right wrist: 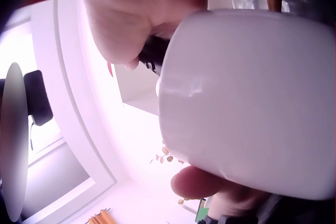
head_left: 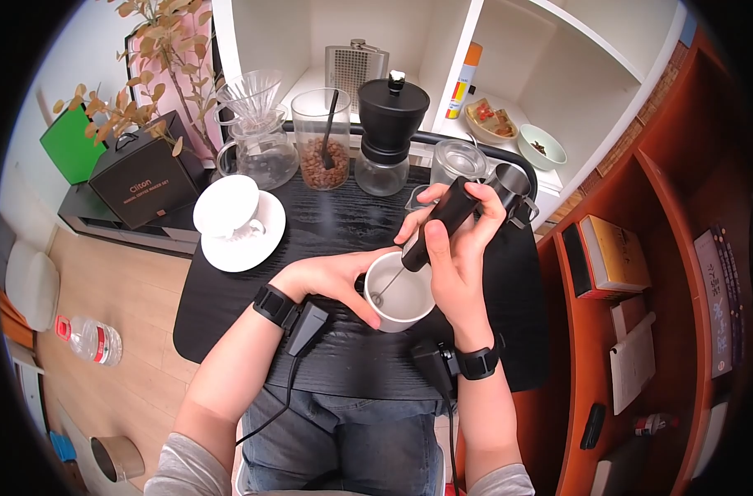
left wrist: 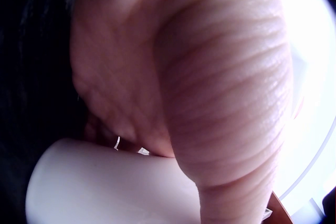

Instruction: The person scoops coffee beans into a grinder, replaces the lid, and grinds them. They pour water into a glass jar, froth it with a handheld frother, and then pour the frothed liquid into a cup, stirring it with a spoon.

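Observation:
My left hand (head_left: 331, 277) grips a white cup (head_left: 409, 312) from its left side, the thumb along the near wall and the other fingers behind it. In the left wrist view the thumb covers part of the cup (left wrist: 105, 182). With my right hand (head_left: 461, 285) I hold a black handheld milk frother (head_left: 444, 219) tilted over the cup. Its thin metal shaft reaches down into the cup, and the small coil whisk (head_left: 378, 298) is near the inner left wall. The right wrist view shows the outside of the cup (right wrist: 247, 103), the frother mostly hidden behind it.
A white cup on a saucer (head_left: 256, 248) stands to the left on the black table (head_left: 327, 364). Along the back are a glass server with dripper (head_left: 265, 153), a jar of beans (head_left: 325, 169), a coffee grinder (head_left: 391, 116), a glass jar (head_left: 457, 161) and a metal pitcher (head_left: 509, 186).

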{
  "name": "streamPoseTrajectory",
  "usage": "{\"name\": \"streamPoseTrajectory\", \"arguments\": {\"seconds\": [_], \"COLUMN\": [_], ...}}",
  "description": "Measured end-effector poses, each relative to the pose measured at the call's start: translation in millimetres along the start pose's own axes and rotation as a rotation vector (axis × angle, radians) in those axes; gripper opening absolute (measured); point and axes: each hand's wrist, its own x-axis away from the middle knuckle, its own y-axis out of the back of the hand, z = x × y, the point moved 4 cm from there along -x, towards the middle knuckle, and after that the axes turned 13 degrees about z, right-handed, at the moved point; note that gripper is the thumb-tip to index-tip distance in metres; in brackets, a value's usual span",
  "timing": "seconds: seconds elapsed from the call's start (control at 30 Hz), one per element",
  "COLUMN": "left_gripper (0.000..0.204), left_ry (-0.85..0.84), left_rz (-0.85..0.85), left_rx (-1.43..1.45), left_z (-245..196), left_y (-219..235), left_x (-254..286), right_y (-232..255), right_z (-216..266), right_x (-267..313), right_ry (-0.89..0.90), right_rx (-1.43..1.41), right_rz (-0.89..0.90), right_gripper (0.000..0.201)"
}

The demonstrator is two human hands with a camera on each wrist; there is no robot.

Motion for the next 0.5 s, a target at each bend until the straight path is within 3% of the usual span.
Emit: {"name": "streamPoseTrajectory", "arguments": {"seconds": [0.23,0.47,0.5], "left_gripper": [0.089,0.091,0.092], "left_ry": [0.009,-0.019,-0.01], "left_rz": [0.018,-0.005,0.006], "left_rx": [-0.027,-0.018,-0.033], "left_z": [2,0,-2], "left_y": [1,1,0], "left_x": [0,0,0], "right_y": [-4,-2,0], "right_z": [7,9,7], "right_x": [-5,-5,-3], "right_ry": [-0.169,-0.135,-0.03], "right_rx": [0.075,0.108,0.234], "right_rz": [0.115,0.087,0.119], "right_gripper": [0.061,0.055,0.053]}}
